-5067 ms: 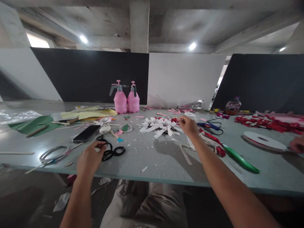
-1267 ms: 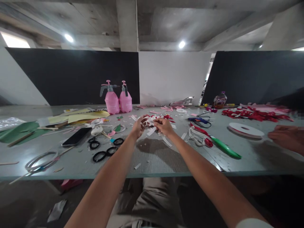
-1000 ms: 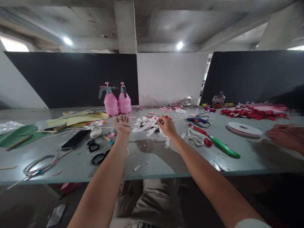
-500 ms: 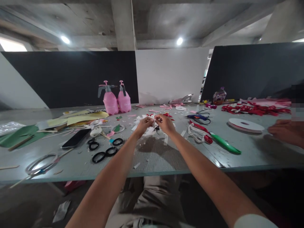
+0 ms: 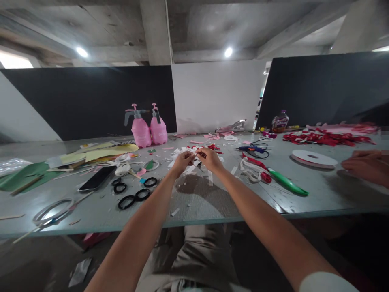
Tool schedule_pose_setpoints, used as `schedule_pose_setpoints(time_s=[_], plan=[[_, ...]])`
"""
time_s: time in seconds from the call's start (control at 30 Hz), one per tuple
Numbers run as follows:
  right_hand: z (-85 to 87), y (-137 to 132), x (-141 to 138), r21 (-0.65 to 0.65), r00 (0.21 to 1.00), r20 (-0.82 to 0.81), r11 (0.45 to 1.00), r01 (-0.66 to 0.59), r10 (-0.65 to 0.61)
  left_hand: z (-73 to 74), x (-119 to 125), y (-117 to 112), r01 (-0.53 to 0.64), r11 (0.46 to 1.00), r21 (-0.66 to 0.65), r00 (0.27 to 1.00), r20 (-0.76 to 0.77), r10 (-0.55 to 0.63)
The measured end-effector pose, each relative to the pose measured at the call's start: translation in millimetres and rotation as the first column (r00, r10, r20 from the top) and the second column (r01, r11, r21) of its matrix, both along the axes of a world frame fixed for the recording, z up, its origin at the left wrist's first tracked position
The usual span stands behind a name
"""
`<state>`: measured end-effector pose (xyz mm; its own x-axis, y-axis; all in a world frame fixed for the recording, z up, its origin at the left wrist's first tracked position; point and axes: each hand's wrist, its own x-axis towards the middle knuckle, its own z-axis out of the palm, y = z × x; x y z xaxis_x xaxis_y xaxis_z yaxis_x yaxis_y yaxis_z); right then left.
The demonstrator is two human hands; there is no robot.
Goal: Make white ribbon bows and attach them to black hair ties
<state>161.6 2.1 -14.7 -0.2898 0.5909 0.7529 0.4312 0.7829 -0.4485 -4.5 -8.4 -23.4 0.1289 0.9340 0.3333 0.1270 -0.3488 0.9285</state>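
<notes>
My left hand (image 5: 183, 161) and my right hand (image 5: 209, 158) meet over a pile of white ribbon strips (image 5: 192, 169) at the middle of the table. Both are closed in a pinch, fingertips almost touching, on a small piece of white ribbon that the fingers partly cover. Some red ribbon pieces (image 5: 216, 148) lie just behind my right hand. Loose white strips stick out below and beside the fingers. To the right of my right hand rests a bundle of white and red ribbon (image 5: 253, 169).
Left of my arms lie black-handled scissors (image 5: 133, 198), a phone (image 5: 97, 178) and yellow sheets (image 5: 111, 152). Two pink spray bottles (image 5: 141, 132) stand behind. Rightward are a blue glue gun (image 5: 255, 149), green ribbon (image 5: 288, 182), a ribbon spool (image 5: 314, 159) and a co-worker's hand (image 5: 364, 165).
My hands stay over the white pile, with only slight finger shifts. At the right, the co-worker's hands have moved a little. The view has shifted slightly.
</notes>
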Motion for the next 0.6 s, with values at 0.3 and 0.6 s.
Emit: schedule_pose_setpoints(time_s=[0.3,0.6], plan=[[0.1,3,3,0.006,0.998,0.059,0.999,0.034,-0.034,9.5,-6,-14,-0.13,0.847,0.515,0.905,-0.288,0.314],[-6.3,8,0,-0.115,1.0,-0.008,0.993,-0.002,0.001,5.4,-6,-10,-0.132,0.893,0.431,0.922,-0.278,0.27]])
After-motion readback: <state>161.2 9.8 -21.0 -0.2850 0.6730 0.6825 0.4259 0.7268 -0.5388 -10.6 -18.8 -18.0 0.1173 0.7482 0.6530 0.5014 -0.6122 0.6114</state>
